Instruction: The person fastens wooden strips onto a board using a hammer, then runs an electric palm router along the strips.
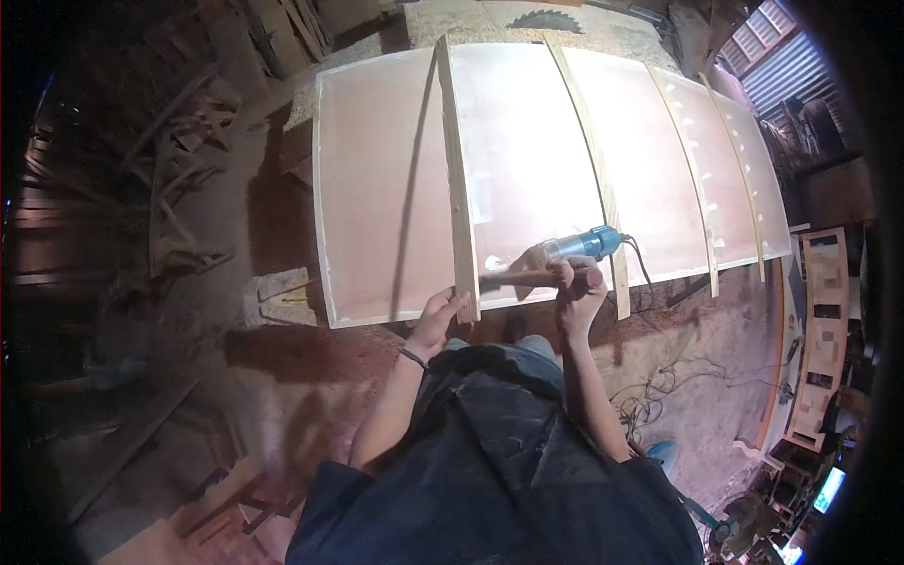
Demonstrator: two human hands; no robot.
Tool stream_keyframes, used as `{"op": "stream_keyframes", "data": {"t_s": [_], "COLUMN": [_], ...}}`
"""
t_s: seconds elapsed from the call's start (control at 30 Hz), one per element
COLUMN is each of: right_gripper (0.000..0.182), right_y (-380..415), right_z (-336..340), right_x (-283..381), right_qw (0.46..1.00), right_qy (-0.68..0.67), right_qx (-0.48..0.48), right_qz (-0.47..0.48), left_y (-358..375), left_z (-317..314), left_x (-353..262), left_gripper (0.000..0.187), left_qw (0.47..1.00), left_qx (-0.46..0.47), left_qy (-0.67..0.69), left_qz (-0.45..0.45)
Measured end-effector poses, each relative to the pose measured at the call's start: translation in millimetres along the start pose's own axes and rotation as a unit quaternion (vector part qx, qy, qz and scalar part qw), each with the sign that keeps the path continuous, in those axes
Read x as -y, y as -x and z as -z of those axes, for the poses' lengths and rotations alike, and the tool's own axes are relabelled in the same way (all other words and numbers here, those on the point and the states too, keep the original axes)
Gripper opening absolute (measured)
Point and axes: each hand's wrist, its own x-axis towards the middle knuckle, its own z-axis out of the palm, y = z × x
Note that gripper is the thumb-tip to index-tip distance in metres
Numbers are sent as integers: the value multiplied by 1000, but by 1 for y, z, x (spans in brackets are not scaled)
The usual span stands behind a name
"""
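A large pale panel [377, 188] lies in front of me with several wooden strips laid across it. My left hand [438, 318] is closed around the near end of the leftmost wooden strip [458, 188], at the panel's near edge. In my right hand [579, 292] is the handle of a hammer [537, 279], held level. The hammer's head is smeared by motion beside that strip. Just beyond my right hand, a teal power tool [589, 243] with a clear section and a black cord rests on the panel near the second strip [589, 141].
A toothed circular saw blade [546, 21] lies beyond the panel's far edge. Tangled cords [659, 391] lie on the floor to the right. At far right stands a wooden frame with openings [817, 339]. Scrap wood [198, 179] is piled on the left.
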Motion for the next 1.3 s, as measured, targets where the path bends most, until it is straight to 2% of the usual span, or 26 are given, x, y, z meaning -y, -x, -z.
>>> {"op": "stream_keyframes", "data": {"t_s": [0.07, 0.17, 0.2, 0.27, 0.3, 0.37, 0.47, 0.5, 0.6, 0.63, 0.7, 0.8, 0.83, 0.93, 1.07, 1.2, 1.3], "right_gripper": [17, 15, 13, 15, 16, 21, 21, 25, 29, 32, 31, 32, 32, 34, 31, 23, 24], "right_y": [0, 14, 22, 36, 46, 60, 75, 75, 69, 73, 70, 71, 74, 65, 52, 43, 53], "right_z": [4, 3, 4, 8, 10, 18, 34, 36, 37, 32, 21, 4, 0, -16, -43, -54, -28], "right_x": [-16, -27, -26, -19, -12, -6, -24, -35, -51, -61, -46, -35, -34, -40, -48, -38, -56], "right_qw": [998, 998, 989, 973, 957, 904, 887, 880, 898, 910, 911, 916, 918, 906, 909, 851, 827], "right_qy": [-41, -46, -112, 37, 97, 210, 220, 223, 144, 139, 153, 145, 138, 168, 170, 263, 309], "right_qx": [-8, 34, 90, 212, 259, 354, 390, 395, 406, 381, 360, 330, 320, 322, 264, 307, 346], "right_qz": [54, -5, -40, 87, 91, 117, 115, 139, 88, 86, 132, 179, 189, 219, 273, 336, 317], "left_y": [-1, -2, -1, 2, 7, 13, 29, 36, 48, 51, 52, 51, 54, 61, 84, 104, 128], "left_z": [-1, -10, -16, -31, -47, -52, -66, -66, -64, -65, -61, -63, -59, -44, -24, -6, 6], "left_x": [-11, -28, -36, -52, -62, -70, -88, -91, -91, -90, -84, -68, -63, -47, -50, -51, -57], "left_gripper": [31, 27, 27, 25, 27, 28, 30, 30, 29, 29, 28, 31, 30, 33, 34, 39, 54], "left_qw": [996, 983, 988, 994, 994, 991, 982, 982, 981, 980, 978, 982, 988, 980, 956, 949, 926], "left_qx": [65, 114, 84, 26, -14, -28, -59, -56, -50, -47, -35, -10, 7, -9, -39, -54, -88], "left_qy": [53, 134, 108, 57, 24, -31, -57, -50, -58, -71, -105, -85, -59, -123, -230, -219, -270], "left_qz": [-28, -60, -69, -87, -107, -131, -169, -176, -176, -179, -176, -171, -146, -155, -175, -219, -249]}}
